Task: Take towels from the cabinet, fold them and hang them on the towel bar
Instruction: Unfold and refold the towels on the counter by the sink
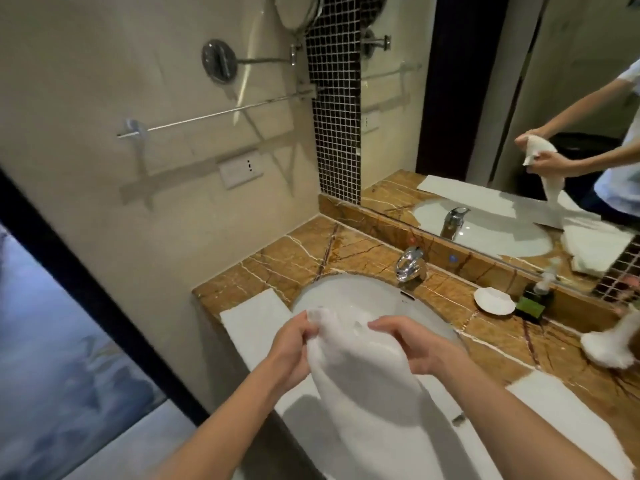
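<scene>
On the left wall I see the towel bar [221, 114] bare, so nothing is hung yet. Below it, a flat white cloth [252, 320] lies at the left end of the counter [277, 258]. I have the left hand [294, 344] pinching the towel [363, 375] at its upper corner, fingers curled into the cloth. The towel hangs bunched over the sink [363, 292]. The right hand [412, 344] grips its other edge, fingers curled round it. I judge folding barely begun. At far right lies a crumpled towel [606, 348].
</scene>
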`<state>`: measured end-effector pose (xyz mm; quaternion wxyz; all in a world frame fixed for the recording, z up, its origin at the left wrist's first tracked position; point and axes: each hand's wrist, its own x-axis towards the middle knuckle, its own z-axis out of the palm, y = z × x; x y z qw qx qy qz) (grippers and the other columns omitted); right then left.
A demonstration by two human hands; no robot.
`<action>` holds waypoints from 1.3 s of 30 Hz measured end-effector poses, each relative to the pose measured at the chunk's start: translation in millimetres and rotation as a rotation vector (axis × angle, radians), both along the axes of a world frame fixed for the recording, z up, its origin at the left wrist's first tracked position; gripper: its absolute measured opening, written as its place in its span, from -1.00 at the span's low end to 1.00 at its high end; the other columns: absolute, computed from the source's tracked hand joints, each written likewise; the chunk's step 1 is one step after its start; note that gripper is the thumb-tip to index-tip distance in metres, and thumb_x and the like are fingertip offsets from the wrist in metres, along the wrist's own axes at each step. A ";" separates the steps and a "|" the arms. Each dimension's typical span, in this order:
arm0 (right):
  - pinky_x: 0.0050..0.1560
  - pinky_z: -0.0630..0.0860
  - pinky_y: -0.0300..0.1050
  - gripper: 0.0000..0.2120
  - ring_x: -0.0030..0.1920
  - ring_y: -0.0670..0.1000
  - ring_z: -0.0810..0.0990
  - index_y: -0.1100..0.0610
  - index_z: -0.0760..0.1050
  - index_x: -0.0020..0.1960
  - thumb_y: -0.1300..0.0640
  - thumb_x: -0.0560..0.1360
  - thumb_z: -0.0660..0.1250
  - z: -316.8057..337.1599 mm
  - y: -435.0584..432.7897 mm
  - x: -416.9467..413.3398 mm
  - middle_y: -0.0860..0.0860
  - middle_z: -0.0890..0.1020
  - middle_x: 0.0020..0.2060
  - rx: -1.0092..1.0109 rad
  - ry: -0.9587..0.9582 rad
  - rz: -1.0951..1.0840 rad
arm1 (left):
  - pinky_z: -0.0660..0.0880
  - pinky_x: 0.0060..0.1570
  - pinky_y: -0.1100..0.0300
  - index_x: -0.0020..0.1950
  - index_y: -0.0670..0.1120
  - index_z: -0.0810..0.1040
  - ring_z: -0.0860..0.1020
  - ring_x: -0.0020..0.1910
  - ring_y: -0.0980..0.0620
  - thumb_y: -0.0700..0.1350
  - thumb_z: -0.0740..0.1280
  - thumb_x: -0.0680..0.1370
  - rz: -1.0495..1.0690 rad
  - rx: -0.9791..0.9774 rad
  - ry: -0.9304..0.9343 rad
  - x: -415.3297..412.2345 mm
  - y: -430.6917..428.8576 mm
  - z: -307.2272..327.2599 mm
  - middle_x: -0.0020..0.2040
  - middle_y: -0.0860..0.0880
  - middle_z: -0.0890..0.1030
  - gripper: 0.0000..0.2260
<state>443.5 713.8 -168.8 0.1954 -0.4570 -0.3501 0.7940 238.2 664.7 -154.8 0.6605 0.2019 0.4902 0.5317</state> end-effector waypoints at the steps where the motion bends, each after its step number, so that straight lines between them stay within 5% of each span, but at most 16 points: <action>1: -0.04 0.55 -0.03 -0.72 -0.15 0.14 0.65 0.22 0.59 0.03 0.10 0.38 0.37 -0.5 1.3 -12.4 0.18 0.65 -0.14 -0.019 0.025 -0.011 | 0.47 0.12 -0.06 -0.05 -0.24 0.57 0.56 -0.11 -0.14 -0.44 0.09 0.46 0.026 0.010 0.007 -11.8 -4.5 -3.4 -0.15 -0.21 0.60 -0.71; 4: -0.01 0.54 -0.01 -0.67 -0.13 0.17 0.62 0.27 0.58 0.07 0.09 0.41 0.32 -1.4 5.8 -47.9 0.20 0.63 -0.13 -0.030 0.069 -0.034 | 0.50 0.12 -0.12 0.09 -0.17 0.54 0.55 0.02 -0.20 -0.46 0.05 0.47 0.085 0.033 0.082 -44.1 -16.8 -13.7 0.04 -0.24 0.57 -0.62; 8: -0.04 0.53 -0.03 -0.70 -0.16 0.15 0.61 0.24 0.56 0.04 0.03 0.48 0.28 4.6 14.3 -86.0 0.18 0.63 -0.17 0.051 0.051 -0.078 | 0.58 -0.24 0.05 0.18 0.04 0.50 0.52 0.09 -0.21 -0.44 0.06 0.51 0.156 0.027 0.218 -78.5 -29.8 -22.6 0.17 -0.20 0.46 -0.53; 12: -0.08 0.52 -0.07 -0.73 -0.18 0.15 0.63 0.24 0.60 -0.06 0.05 0.51 0.23 9.6 18.7 -117.9 0.18 0.66 -0.18 0.150 -0.058 -0.024 | 0.61 -0.14 0.06 0.09 0.06 0.51 0.55 0.12 -0.14 -0.25 0.24 0.57 0.193 -0.055 0.384 -96.3 -36.4 -35.5 0.17 -0.13 0.52 -0.78; 16: -0.08 0.54 -0.06 -0.71 -0.13 0.17 0.65 0.26 0.60 0.02 0.07 0.54 0.22 14.1 25.6 -137.9 0.22 0.68 -0.12 0.265 -0.218 0.022 | 0.48 -0.35 0.28 0.04 -0.04 0.57 0.55 -0.03 -0.02 -0.09 0.36 0.54 0.212 -0.074 0.586 -108.4 -40.5 -43.2 0.06 -0.08 0.60 -0.90; 21: -0.15 0.53 -0.03 -0.75 -0.22 0.18 0.62 0.34 0.53 -0.08 0.12 0.50 0.35 8.3 36.8 -143.4 0.31 0.65 -0.14 0.434 -0.362 0.061 | 0.51 -0.26 0.31 -0.04 -0.04 0.60 0.59 -0.07 0.02 -0.14 0.40 0.52 0.293 -0.063 0.704 -116.8 -44.1 -43.5 -0.06 -0.02 0.62 -0.96; 24: -0.43 0.38 -0.28 -0.74 -0.45 -0.02 0.45 0.13 0.43 -0.32 0.13 0.52 0.37 3.7 38.3 -148.9 0.09 0.50 -0.42 0.531 -0.447 0.076 | 0.57 -0.07 0.22 -0.04 -0.05 0.60 0.59 -0.05 0.04 -0.17 0.39 0.52 0.352 -0.057 0.729 -119.6 -42.5 -45.5 -0.06 -0.02 0.63 -0.95; 29: -0.40 0.38 -0.23 -0.76 -0.40 -0.03 0.43 0.11 0.48 -0.33 0.13 0.51 0.35 1.6 42.0 -153.1 0.04 0.50 -0.41 0.663 -0.552 0.080 | 0.55 0.03 0.20 0.05 -0.08 0.64 0.58 -0.02 0.07 -0.13 0.35 0.55 0.238 -0.071 0.820 -114.9 -47.0 -54.0 -0.03 0.01 0.64 -0.88; 34: -0.47 0.32 -0.25 -0.70 -0.49 -0.03 0.40 0.07 0.46 -0.41 0.13 0.49 0.39 -1.7 45.0 -146.6 0.01 0.48 -0.48 0.637 -0.539 0.049 | 0.47 -0.21 0.37 -0.02 -0.09 0.66 0.59 -0.09 0.11 -0.08 0.41 0.51 0.116 -0.061 0.852 -108.7 -47.7 -57.5 -0.12 0.05 0.64 -0.89; 39: -0.49 0.29 -0.24 -0.67 -0.52 -0.04 0.35 0.06 0.40 -0.41 0.12 0.50 0.37 -3.5 49.4 -137.6 0.00 0.42 -0.51 0.630 -0.554 0.068 | 0.45 -0.21 0.37 -0.11 -0.15 0.66 0.58 -0.20 0.12 -0.08 0.39 0.52 0.119 -0.042 0.899 -104.1 -45.3 -56.4 -0.20 -0.04 0.64 -0.85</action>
